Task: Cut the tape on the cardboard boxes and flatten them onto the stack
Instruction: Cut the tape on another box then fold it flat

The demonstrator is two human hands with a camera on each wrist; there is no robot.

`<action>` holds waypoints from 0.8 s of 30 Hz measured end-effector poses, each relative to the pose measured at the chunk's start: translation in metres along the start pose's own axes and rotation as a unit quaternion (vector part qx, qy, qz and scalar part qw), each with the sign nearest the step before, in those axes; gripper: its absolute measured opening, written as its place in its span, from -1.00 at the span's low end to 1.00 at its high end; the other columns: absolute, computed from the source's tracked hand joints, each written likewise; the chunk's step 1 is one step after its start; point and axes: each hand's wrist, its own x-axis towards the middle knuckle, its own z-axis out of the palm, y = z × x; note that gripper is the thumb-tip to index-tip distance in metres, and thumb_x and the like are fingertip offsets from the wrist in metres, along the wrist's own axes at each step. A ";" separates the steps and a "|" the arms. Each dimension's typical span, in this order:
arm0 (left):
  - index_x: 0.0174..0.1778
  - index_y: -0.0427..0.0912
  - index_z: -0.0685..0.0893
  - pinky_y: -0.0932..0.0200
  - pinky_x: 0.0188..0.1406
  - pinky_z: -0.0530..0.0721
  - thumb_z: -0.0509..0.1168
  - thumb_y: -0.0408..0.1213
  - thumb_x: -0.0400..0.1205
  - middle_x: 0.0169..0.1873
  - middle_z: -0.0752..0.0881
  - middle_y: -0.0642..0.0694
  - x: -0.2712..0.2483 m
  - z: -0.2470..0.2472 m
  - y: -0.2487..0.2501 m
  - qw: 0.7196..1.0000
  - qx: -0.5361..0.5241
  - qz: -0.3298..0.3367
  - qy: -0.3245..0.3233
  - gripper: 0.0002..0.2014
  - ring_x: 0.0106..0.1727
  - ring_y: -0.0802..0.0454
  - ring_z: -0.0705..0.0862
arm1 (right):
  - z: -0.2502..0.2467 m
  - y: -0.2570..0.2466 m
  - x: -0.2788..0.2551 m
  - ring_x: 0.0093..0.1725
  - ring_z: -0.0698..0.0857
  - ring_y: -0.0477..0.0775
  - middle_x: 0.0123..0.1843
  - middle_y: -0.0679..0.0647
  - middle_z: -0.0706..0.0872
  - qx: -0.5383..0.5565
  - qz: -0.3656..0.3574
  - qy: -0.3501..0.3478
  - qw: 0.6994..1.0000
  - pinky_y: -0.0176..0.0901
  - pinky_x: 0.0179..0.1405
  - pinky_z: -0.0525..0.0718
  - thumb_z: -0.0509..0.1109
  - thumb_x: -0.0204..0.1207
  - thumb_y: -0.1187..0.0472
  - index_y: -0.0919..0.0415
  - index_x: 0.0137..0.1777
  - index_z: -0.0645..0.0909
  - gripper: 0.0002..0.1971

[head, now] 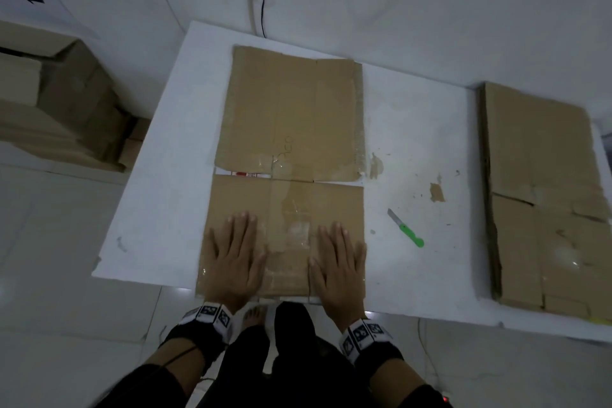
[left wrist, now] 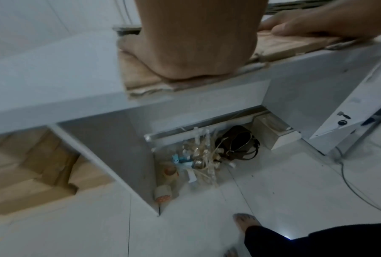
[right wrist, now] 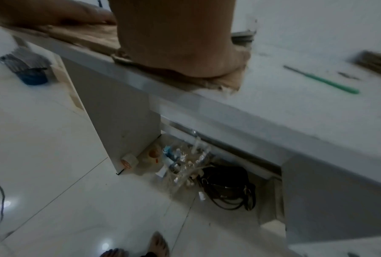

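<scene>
Both hands, left hand (head: 233,257) and right hand (head: 339,263), press flat, fingers spread, on the flattened box (head: 288,172) at frame centre on the white table (head: 159,182); stack (head: 543,195) right, white tiled floor (head: 49,275) lower left.

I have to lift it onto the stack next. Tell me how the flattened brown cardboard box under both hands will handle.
The flattened brown cardboard box probably hinges at its flap seam and sags if lifted by one edge. It looks light for its size. Its glossy tape patches may feel slick.
</scene>
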 end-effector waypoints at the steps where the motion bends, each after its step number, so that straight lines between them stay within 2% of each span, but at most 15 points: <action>1: 0.65 -0.26 0.22 -0.46 0.57 0.00 -0.05 0.02 0.70 0.67 0.16 -0.21 -0.003 -0.001 -0.005 1.000 0.011 0.000 -0.004 -0.37 0.68 -0.21 0.11 | 0.003 0.000 -0.003 0.75 -0.02 0.07 0.78 0.04 0.02 -0.006 0.005 0.002 1.000 0.31 0.68 -0.05 -0.04 0.72 -0.14 0.02 0.74 0.10 -0.39; 3: 0.67 -0.23 0.16 -0.48 0.56 -0.01 -0.10 0.08 0.70 0.68 0.10 -0.18 -0.002 -0.001 -0.009 0.999 0.024 0.004 -0.026 -0.34 0.69 -0.20 0.05 | 0.004 -0.001 -0.003 0.75 -0.02 0.06 0.78 0.03 0.03 -0.017 0.021 0.003 1.000 0.29 0.68 -0.07 -0.04 0.71 -0.16 0.00 0.74 0.11 -0.38; 6: 0.70 -0.18 0.07 -0.38 0.61 -0.11 -0.11 0.22 0.68 0.70 0.02 -0.13 0.000 -0.002 -0.009 0.998 0.015 -0.009 -0.052 -0.26 0.71 -0.16 -0.03 | 0.005 -0.001 0.000 0.75 -0.05 0.01 0.77 -0.02 0.02 -0.018 0.027 0.000 0.999 0.24 0.68 -0.11 -0.06 0.71 -0.16 -0.04 0.74 0.09 -0.40; 8: 0.69 -0.15 0.14 -0.31 0.63 -0.14 -0.19 0.26 0.69 0.68 0.13 -0.10 0.001 -0.005 -0.007 0.998 -0.016 -0.034 -0.044 -0.26 0.70 -0.13 0.04 | 0.005 0.001 0.000 0.74 0.02 -0.01 0.75 -0.03 0.11 -0.001 0.026 0.002 1.000 0.26 0.66 -0.01 -0.06 0.73 -0.12 -0.03 0.70 0.20 -0.44; 10: 0.62 -0.17 0.29 -0.35 0.60 0.00 -0.29 0.22 0.71 0.59 0.33 -0.15 0.010 -0.015 -0.003 0.996 -0.071 -0.047 -0.021 -0.28 0.63 -0.18 0.24 | 0.001 -0.003 0.010 0.66 0.23 0.11 0.68 0.09 0.29 0.003 0.047 0.035 0.998 0.31 0.59 0.20 0.05 0.73 -0.03 0.14 0.59 0.38 -0.51; 11: 0.60 -0.21 0.34 -0.36 0.58 0.09 -0.30 0.18 0.72 0.55 0.39 -0.19 0.018 -0.020 -0.001 0.995 -0.093 -0.044 -0.010 -0.30 0.59 -0.21 0.32 | -0.002 -0.006 0.018 0.60 0.31 0.19 0.63 0.18 0.34 0.004 0.065 0.062 0.996 0.28 0.58 0.24 0.11 0.71 0.02 0.23 0.56 0.41 -0.51; 12: 0.59 -0.24 0.35 -0.35 0.57 0.14 -0.30 0.13 0.74 0.54 0.40 -0.22 0.026 -0.022 0.001 0.994 -0.103 -0.036 -0.001 -0.31 0.57 -0.22 0.34 | -0.007 -0.010 0.028 0.57 0.34 0.24 0.61 0.24 0.36 0.000 0.080 0.082 0.993 0.22 0.62 0.18 0.14 0.69 0.04 0.28 0.56 0.39 -0.49; 14: 0.61 -0.29 0.30 -0.32 0.59 0.12 -0.30 0.08 0.76 0.59 0.32 -0.27 0.048 -0.024 0.005 0.995 -0.095 -0.006 0.008 -0.33 0.62 -0.22 0.25 | -0.020 -0.018 0.056 0.62 0.28 0.26 0.65 0.28 0.29 -0.030 0.075 0.091 0.993 0.12 0.66 0.02 0.12 0.70 0.03 0.29 0.62 0.28 -0.45; 16: 0.64 -0.30 0.24 -0.32 0.59 0.08 -0.31 0.07 0.78 0.63 0.23 -0.29 0.077 -0.025 0.007 0.996 -0.080 0.027 0.011 -0.35 0.66 -0.21 0.15 | -0.030 -0.019 0.089 0.68 0.20 0.26 0.70 0.26 0.22 -0.061 0.041 0.085 0.994 0.19 0.67 0.06 0.08 0.71 0.00 0.24 0.66 0.20 -0.42; 19: 0.66 -0.21 0.19 -0.27 0.61 -0.07 -0.31 0.10 0.76 0.65 0.16 -0.28 0.126 -0.023 0.004 0.997 -0.068 0.032 0.010 -0.35 0.67 -0.20 0.08 | -0.036 -0.015 0.147 0.74 0.04 0.21 0.75 0.18 0.09 -0.060 0.027 0.062 0.996 0.29 0.68 0.07 -0.05 0.73 -0.09 0.12 0.70 0.11 -0.42; 21: 0.70 -0.13 0.06 -0.29 0.61 -0.11 -0.28 0.08 0.76 0.67 0.11 -0.26 0.153 -0.018 -0.004 0.998 -0.055 0.028 0.002 -0.39 0.68 -0.20 0.03 | -0.036 -0.012 0.180 0.75 0.01 0.19 0.75 0.18 0.10 -0.045 0.029 0.047 0.997 0.34 0.68 -0.05 -0.08 0.74 -0.11 0.15 0.71 0.13 -0.39; 23: 0.71 -0.03 -0.08 -0.35 0.60 -0.13 -0.22 0.06 0.75 0.69 0.03 -0.22 0.172 -0.010 -0.014 0.999 -0.045 0.025 -0.014 -0.41 0.70 -0.18 -0.04 | -0.034 -0.007 0.200 0.75 -0.05 0.14 0.76 0.14 0.06 -0.040 0.037 0.020 0.998 0.28 0.67 -0.25 -0.11 0.75 -0.14 0.15 0.73 0.07 -0.37; 24: 0.71 -0.02 -0.07 -0.37 0.60 -0.14 -0.21 0.05 0.74 0.70 -0.02 -0.19 0.178 -0.007 -0.017 0.999 -0.041 0.020 -0.021 -0.41 0.70 -0.16 -0.08 | -0.031 -0.004 0.203 0.75 -0.11 0.11 0.78 0.10 -0.01 -0.035 0.041 0.008 0.999 0.21 0.66 -0.34 -0.11 0.75 -0.15 0.11 0.75 0.00 -0.37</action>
